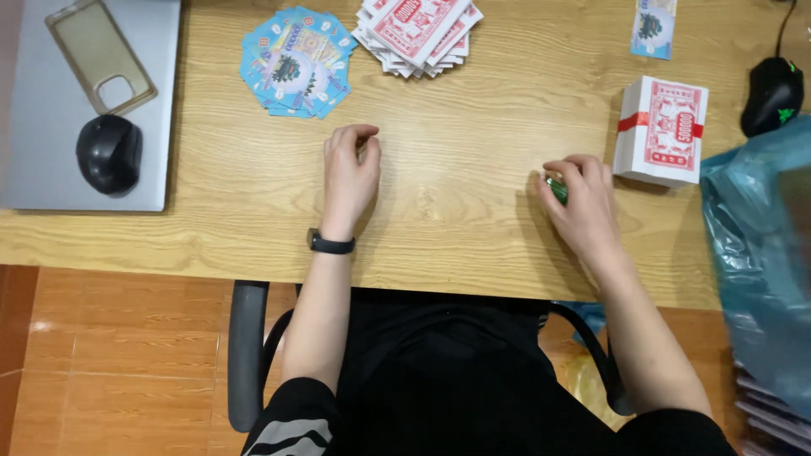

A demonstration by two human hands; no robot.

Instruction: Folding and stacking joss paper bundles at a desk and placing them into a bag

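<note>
hands rest on the desk: right hand grips a small green object, left hand curled empty.

two hands, two black mice, three stacks of paper notes, one phone case, one blue bag

Light wooden desk, orange tiled floor, possibly a black armchair

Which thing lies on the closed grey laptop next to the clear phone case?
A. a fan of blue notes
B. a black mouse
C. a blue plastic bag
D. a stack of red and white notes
B: the black mouse sits on the grey laptop, just below the clear phone case.
</note>
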